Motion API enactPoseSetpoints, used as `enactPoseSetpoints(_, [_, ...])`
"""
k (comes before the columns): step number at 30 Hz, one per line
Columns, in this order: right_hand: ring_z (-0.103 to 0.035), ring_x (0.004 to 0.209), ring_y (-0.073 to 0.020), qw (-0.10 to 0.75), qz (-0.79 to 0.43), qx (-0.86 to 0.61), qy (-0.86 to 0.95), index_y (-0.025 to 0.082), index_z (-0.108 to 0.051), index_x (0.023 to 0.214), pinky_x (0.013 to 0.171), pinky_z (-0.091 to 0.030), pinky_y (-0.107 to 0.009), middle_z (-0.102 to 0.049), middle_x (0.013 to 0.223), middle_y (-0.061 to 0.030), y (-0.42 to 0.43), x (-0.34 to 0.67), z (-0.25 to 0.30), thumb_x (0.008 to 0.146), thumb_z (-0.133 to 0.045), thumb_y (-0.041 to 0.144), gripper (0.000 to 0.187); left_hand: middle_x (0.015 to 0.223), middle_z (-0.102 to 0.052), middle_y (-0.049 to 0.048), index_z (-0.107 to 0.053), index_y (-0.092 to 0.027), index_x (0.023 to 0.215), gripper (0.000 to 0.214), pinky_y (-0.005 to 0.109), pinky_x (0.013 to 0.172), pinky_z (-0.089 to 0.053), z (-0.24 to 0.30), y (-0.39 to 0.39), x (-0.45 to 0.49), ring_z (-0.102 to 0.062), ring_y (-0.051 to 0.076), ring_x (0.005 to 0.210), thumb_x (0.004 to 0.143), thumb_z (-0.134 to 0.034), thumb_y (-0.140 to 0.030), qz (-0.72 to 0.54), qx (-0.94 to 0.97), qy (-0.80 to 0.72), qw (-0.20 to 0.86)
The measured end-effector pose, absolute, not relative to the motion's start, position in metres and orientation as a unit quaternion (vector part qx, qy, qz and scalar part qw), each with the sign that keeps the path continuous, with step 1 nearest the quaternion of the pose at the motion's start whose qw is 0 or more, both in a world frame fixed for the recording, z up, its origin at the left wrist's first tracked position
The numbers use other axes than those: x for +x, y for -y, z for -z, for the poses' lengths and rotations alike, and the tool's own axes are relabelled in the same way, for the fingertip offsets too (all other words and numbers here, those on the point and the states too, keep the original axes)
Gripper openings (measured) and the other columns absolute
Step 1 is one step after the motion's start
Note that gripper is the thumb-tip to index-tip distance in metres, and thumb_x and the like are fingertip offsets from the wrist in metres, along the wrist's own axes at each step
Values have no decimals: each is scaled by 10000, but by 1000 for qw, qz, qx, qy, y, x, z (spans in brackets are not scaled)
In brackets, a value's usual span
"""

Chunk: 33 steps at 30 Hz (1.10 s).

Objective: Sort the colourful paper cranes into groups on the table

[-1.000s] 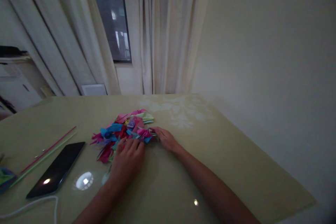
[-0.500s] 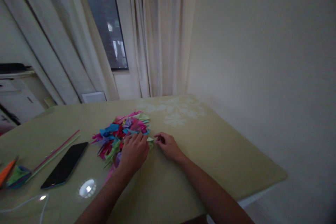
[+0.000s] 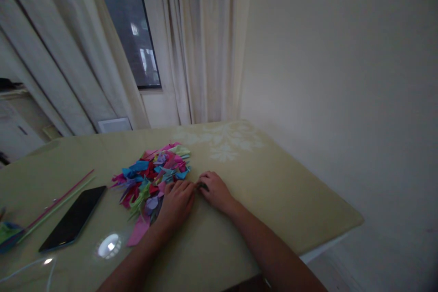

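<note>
A heap of small folded paper pieces (image 3: 147, 173) in pink, blue, red, purple and green lies on the table, some with pointed ends like paper cranes. My left hand (image 3: 177, 200) is at the heap's near right edge, its fingers bent and closed. Just right of it, my right hand (image 3: 216, 192) pinches with thumb and fingers. The fingertips of both hands meet at a small, dark greenish folded paper piece (image 3: 198, 185), mostly hidden by them. A flat pink paper (image 3: 139, 232) sticks out beside my left wrist.
Left of the heap lies a black phone (image 3: 73, 219), with thin pink and green sticks (image 3: 59, 205) beyond it. A blue-green object (image 3: 10, 235) sits at the left edge. A white cable (image 3: 23, 267) runs along the near left. The table (image 3: 280, 191) meets the wall at right.
My hands have come together at the fingertips. The light green paper piece seen between them before is now mostly covered. The view has shifted slightly to the right.
</note>
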State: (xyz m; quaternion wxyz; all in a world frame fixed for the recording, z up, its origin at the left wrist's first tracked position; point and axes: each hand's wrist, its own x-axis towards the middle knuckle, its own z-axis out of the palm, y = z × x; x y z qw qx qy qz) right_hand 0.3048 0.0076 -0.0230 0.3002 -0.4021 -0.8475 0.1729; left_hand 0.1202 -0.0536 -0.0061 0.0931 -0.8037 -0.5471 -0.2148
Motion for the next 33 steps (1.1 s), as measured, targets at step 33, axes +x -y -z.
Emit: enactPoseSetpoints(33, [-672, 897, -176, 478, -223, -428, 734, 217, -698, 1260, 843, -559, -308, -691, 1158, -84, -19, 336, 5, 995, -629, 317, 291, 1149, -760, 68, -628, -229, 1214, 281, 378, 917, -567, 10, 47, 118, -723, 230, 1043, 935, -623, -255, 464, -755, 460, -51])
